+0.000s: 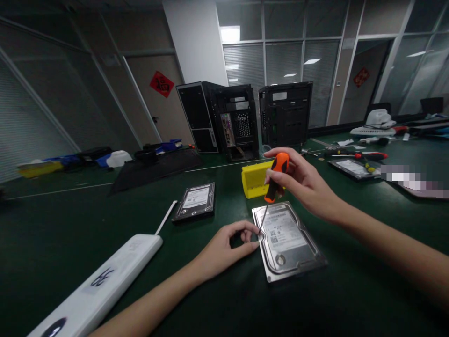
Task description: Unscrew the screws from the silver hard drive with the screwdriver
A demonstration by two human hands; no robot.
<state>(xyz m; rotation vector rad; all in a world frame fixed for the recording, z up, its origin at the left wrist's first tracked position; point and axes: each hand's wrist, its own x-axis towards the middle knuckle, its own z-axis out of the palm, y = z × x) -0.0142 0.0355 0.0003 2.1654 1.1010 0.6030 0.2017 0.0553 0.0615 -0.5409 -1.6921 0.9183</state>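
A silver hard drive (288,230) with a white label lies flat on the green table in front of me. My right hand (298,182) is closed round the orange and black handle of a screwdriver (279,171). Its thin shaft slants down to the drive's left edge, where the tip meets the metal. My left hand (233,243) is curled at that same edge, index finger beside the tip and thumb against the drive's side. Just behind the drive stands a yellow plastic holder (253,182), partly covered by my right hand.
A second hard drive (197,199) lies to the left, near a white power strip (119,271). Computer cases (196,117) stand at the back. On the right are another drive (352,168), pliers (372,155) and scattered tools. A black mat (150,171) lies at back left.
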